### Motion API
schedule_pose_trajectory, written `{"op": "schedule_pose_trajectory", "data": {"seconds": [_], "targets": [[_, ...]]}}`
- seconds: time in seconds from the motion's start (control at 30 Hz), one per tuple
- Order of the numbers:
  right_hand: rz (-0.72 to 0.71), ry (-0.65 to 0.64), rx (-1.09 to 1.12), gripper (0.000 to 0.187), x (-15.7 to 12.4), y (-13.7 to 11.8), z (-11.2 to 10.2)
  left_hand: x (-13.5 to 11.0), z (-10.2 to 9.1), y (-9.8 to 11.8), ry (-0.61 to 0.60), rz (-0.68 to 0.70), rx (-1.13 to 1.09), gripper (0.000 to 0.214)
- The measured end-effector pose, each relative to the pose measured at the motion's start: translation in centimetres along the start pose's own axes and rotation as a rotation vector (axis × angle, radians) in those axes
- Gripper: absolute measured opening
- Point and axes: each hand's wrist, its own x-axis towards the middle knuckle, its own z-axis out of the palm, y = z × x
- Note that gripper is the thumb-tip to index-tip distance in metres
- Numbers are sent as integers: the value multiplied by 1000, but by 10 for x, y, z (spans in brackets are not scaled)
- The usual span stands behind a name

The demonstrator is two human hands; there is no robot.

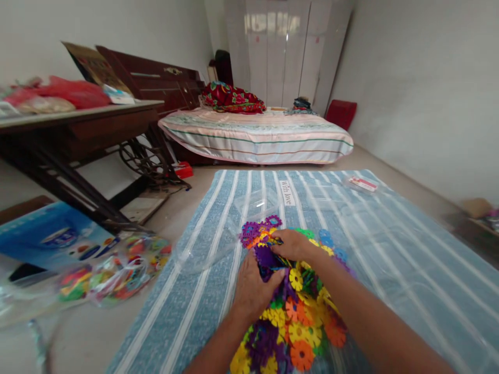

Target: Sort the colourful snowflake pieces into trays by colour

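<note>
A heap of plastic snowflake building discs (299,332) in yellow, orange, purple and green lies at the near side of the cloth-covered table. My left hand (253,285) curls around a clump of dark purple discs (265,259) from the left, its thumb across the near side. From the right, my right hand (292,244) closes over the top of the same clump, fingers bent inward. Just beyond the hands sit joined purple pieces (253,231) with orange and blue bits. Blue discs (326,238) show to the right of my right hand. My fingertips are partly hidden among the pieces.
Clear plastic containers (257,202) stand on the striped blue cloth (187,311). A small box with a red-and-white label (363,183) is at the far right corner. Bagged colourful pieces (117,275) lie on the floor left, beside a blue carton (54,234). A bed (257,137) stands beyond.
</note>
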Motion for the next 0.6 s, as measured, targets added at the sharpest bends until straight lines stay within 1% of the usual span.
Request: {"op": "schedule_pose_trajectory", "data": {"seconds": [0.07, 0.13, 0.2, 0.33, 0.43, 0.5, 0.53, 0.6], "targets": [[-26, 8, 60, 22, -8, 0, 0, 4, -1, 9, -53, -64, -127, 56], [-42, 26, 115, 20, -17, -1, 0, 8, -3, 13, -73, -98, -244, 55], [-70, 57, 187, 18, -29, -3, 1, 14, -4, 14, -85, -94, -344, 54], [-139, 161, 437, 19, -60, -13, 1, 28, -1, 12, -143, -73, -470, 48], [-175, 235, 563, 23, -87, -19, -1, 39, 5, 16, -217, -21, -485, 45], [-164, 277, 603, 26, -104, -16, -4, 46, 9, 22, -276, 13, -432, 45], [-131, 306, 588, 29, -113, -11, -7, 49, 10, 26, -286, 32, -377, 45], [-30, 356, 466, 38, -130, 2, -12, 54, 11, 31, -262, 87, -224, 46]]}}
